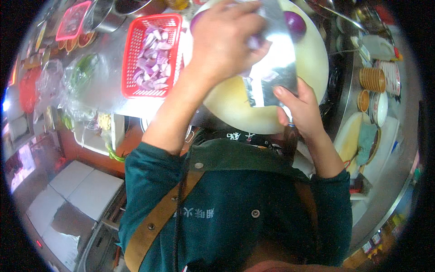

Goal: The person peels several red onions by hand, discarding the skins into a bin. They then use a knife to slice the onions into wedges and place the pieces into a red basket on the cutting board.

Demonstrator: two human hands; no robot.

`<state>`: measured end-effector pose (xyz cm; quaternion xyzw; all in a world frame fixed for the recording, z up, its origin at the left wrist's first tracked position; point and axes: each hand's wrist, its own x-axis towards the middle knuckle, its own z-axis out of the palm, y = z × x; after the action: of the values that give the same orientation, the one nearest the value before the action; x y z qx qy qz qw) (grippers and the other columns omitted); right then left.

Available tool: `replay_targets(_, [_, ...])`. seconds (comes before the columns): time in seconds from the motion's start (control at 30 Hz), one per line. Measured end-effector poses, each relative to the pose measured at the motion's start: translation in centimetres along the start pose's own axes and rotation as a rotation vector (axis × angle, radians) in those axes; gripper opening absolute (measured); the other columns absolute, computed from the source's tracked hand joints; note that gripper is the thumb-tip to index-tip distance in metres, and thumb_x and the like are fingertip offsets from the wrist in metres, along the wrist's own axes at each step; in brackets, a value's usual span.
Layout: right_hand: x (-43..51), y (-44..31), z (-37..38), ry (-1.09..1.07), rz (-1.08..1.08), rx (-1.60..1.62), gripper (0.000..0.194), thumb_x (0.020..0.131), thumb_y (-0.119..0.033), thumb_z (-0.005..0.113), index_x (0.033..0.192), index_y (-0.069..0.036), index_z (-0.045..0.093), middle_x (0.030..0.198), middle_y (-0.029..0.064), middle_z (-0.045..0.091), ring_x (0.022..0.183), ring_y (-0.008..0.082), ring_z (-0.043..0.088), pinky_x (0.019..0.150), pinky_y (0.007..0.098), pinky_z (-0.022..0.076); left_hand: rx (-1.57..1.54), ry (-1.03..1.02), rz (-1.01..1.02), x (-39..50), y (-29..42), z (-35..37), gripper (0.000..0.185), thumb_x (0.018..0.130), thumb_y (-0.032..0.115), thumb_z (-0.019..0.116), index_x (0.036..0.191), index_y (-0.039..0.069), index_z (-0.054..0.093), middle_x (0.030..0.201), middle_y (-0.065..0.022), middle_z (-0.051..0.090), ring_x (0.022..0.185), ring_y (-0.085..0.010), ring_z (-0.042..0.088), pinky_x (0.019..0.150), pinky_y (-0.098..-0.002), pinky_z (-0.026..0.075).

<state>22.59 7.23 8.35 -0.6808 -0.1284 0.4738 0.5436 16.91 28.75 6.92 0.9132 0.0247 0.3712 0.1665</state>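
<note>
My right hand [300, 107] grips a broad cleaver [277, 57] near its handle, thumb on the lower part of the blade, which lies tilted over a round pale cutting board [314, 64]. Over the blade's left side, my left hand [231, 37] has bent fingers around purple onion, partly hidden beneath them; a few onion bits stick to the metal. A whole-looking purple onion [295, 26] rests on the board right of the blade, and another purple piece [199, 21] shows left of my left hand. To the left, a red plastic basket [126, 68] holds cut purple onion [154, 64].
Left of the basket, a plastic bag with green vegetables [83, 71] lies on the metal counter [112, 44]. Metal pots [107, 17] stand behind it. Stacked brown bowls [372, 79], white bowls [380, 108] and a plastic jug [377, 47] occupy the right-hand counter.
</note>
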Motion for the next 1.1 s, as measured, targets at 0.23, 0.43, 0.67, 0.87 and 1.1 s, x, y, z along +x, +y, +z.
replay_targets(0.23, [9.5,-1.6,10.5,-0.352,0.007,-0.244,0.025,0.091,-0.01,0.054,0.111,0.004,0.052,0.071,0.0087,0.061,0.045,0.0136,0.057,0.039,0.0271,0.0464,0.133,-0.067,-0.502,-8.8,-10.7,-7.0,0.029,0.073,0.029,0.074,0.093,0.009,0.07,0.113,-0.0099,0.067,0.102,-0.0298,0.063,0.089,-0.0391,0.049])
replay_targets(0.43, [9.8,-1.4,9.5,-0.3,-0.021,-0.382,0.031,0.09,-0.009,0.051,0.12,0.001,0.052,0.077,0.0089,0.063,0.045,0.0125,0.057,0.038,0.0257,0.0462,0.318,-0.199,-0.607,-14.4,-13.3,-5.3,0.05,0.077,0.037,0.072,0.115,0.005,0.064,0.125,-0.0144,0.06,0.115,-0.0302,0.057,0.099,-0.0396,0.043])
replay_targets(0.67, [2.8,-0.9,1.3,-0.041,0.002,-0.198,0.032,0.09,-0.014,0.057,0.119,-0.002,0.054,0.075,0.0039,0.06,0.044,0.0091,0.052,0.039,0.0232,0.0406,0.289,-0.04,-0.452,-13.2,-11.1,-7.1,0.035,0.08,0.021,0.07,0.11,0.004,0.066,0.118,-0.0149,0.063,0.108,-0.033,0.058,0.097,-0.0412,0.044])
replay_targets(0.87, [-4.8,4.0,-6.3,0.409,0.008,-0.028,0.029,0.09,-0.016,0.06,0.115,-0.002,0.055,0.075,0.0043,0.061,0.042,0.0105,0.05,0.037,0.0238,0.0373,-0.141,-0.148,-0.301,-10.4,-4.0,-1.5,0.026,0.084,0.007,0.064,0.111,0.005,0.064,0.112,-0.0139,0.066,0.102,-0.0307,0.064,0.09,-0.0383,0.049])
replay_targets(1.1, [-8.8,11.1,-8.9,0.473,0.084,0.037,0.029,0.09,-0.016,0.06,0.115,-0.002,0.054,0.073,0.0045,0.06,0.043,0.0112,0.052,0.037,0.0237,0.0381,0.085,-0.212,-0.1,-6.1,1.1,8.2,0.038,0.082,0.013,0.061,0.117,-0.002,0.057,0.121,-0.0239,0.058,0.114,-0.0403,0.053,0.097,-0.0451,0.043])
